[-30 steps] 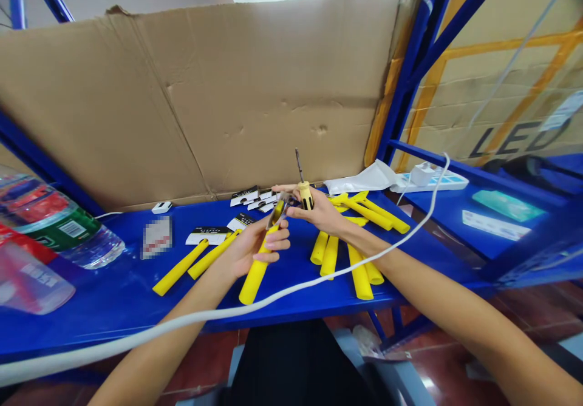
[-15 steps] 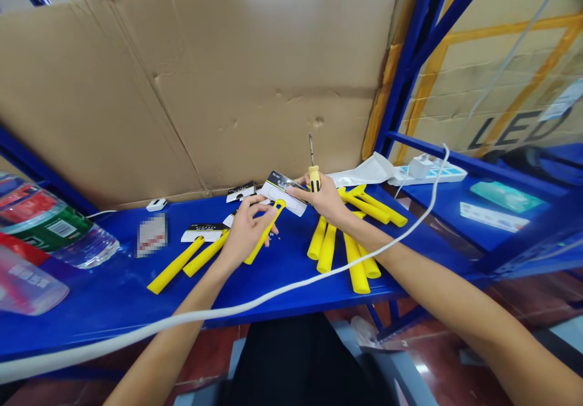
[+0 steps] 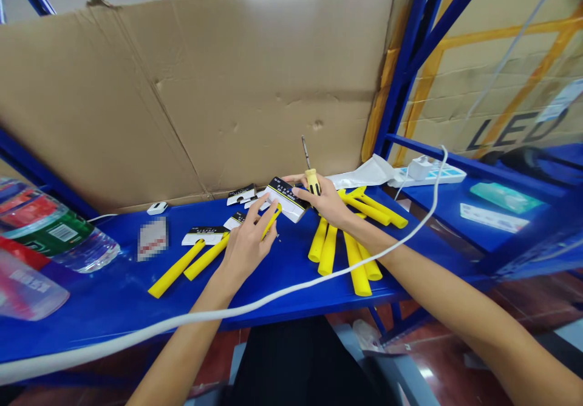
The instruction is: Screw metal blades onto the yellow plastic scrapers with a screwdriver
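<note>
My left hand point(image 3: 248, 239) is closed around a yellow tube point(image 3: 273, 213) with a flattened end, most of which the fingers and palm hide. The tube's flat end meets the lower left edge of a black-and-white printed card sleeve point(image 3: 288, 201). My right hand point(image 3: 330, 199) pinches that sleeve at its right side. The same hand also keeps a screwdriver point(image 3: 313, 181) with a pale yellow and black handle, its shaft pointing up. Left of my left hand, two yellow tubes point(image 3: 177, 269) lie with their tops at printed cards point(image 3: 204, 235).
Several loose yellow tubes point(image 3: 355, 266) lie below my right forearm. A white cable point(image 3: 268, 301) crosses in front of the blue shelf point(image 3: 113, 318). Bottles point(image 3: 59, 230) stand left; a power strip point(image 3: 428, 171) lies right. Cardboard point(image 3: 255, 84) closes off the back.
My left hand has turned and closed further over the yellow tube, bringing its flat end to the sleeve's edge. The sleeve has tilted, and the screwdriver now leans more to the left.
</note>
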Tool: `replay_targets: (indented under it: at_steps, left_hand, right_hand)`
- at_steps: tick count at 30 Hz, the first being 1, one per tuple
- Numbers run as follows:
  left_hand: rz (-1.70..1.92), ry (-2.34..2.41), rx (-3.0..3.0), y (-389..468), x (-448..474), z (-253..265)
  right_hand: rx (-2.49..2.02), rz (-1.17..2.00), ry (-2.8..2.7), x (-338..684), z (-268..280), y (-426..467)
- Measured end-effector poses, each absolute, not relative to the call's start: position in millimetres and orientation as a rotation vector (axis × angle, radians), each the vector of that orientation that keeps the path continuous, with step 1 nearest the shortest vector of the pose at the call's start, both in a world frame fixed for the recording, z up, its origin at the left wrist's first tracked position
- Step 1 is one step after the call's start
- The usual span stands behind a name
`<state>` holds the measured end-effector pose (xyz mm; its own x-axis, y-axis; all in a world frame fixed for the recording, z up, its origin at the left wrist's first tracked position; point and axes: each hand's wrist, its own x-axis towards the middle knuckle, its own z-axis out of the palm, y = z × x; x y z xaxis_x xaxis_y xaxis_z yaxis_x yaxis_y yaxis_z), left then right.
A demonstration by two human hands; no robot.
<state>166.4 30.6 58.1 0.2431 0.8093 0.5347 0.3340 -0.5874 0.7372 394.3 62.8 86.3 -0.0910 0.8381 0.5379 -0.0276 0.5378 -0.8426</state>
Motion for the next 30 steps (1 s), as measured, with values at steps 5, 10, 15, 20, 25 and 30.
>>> replay_targets:
  at_steps: [5,10,15,20,25,30]
  left_hand:
    - [1.407,1.024,2.097,35.4,164.0,53.5]
    - [1.435,0.914,1.629,35.2,163.8,63.1]
    - [1.293,0.769,1.236,39.2,153.5,80.0]
    - [1.317,0.968,1.206,44.5,121.8,78.8]
    - [1.113,1.123,1.342,32.4,117.9,78.3]
    - [0.926,1.080,1.687,22.1,143.2,86.0]
  right_hand:
    - [-0.727,1.068,-1.425,392.1,86.8,60.5]
    - [-0.737,1.129,-1.401,392.4,81.3,64.2]
    - [-0.807,1.114,-1.510,395.6,74.1,69.1]
    - [-0.841,1.137,-1.570,393.6,72.5,66.2]
    - [-0.791,1.164,-1.599,379.7,73.2,54.7]
    - [-0.850,1.189,-1.692,376.7,73.0,50.1]
